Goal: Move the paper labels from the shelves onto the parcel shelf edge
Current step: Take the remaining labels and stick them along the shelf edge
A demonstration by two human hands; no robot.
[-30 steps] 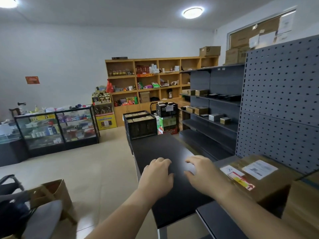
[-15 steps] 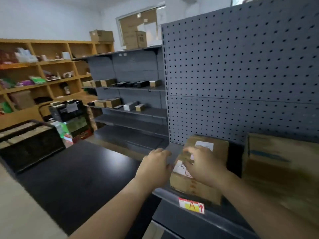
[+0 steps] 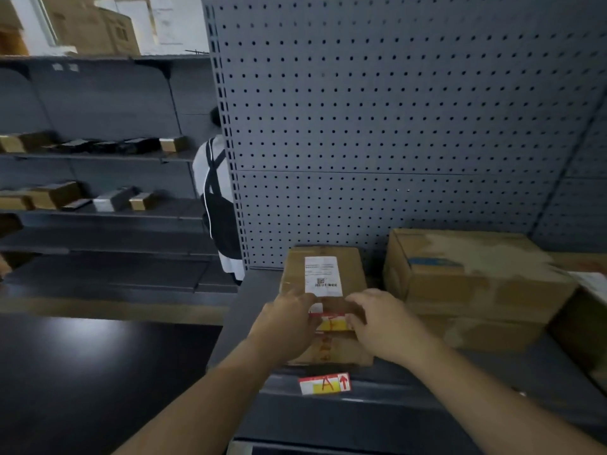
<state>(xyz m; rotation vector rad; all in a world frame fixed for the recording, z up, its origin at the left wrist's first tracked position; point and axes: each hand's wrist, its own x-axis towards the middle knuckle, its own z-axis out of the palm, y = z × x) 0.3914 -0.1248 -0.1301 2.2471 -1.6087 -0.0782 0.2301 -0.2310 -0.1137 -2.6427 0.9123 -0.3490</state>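
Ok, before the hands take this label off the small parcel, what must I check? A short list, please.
1. Label reachable: ok, the label lies between the left hand and the right hand.
2. Grip on it: cannot tell, fingers cover its ends.
3. Small parcel steady: ok, it sits flat.
4. Room on the shelf edge: ok, bare beside the A label.

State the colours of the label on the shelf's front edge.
The label is white with red trim, a yellow block, red A and arrow; head view.
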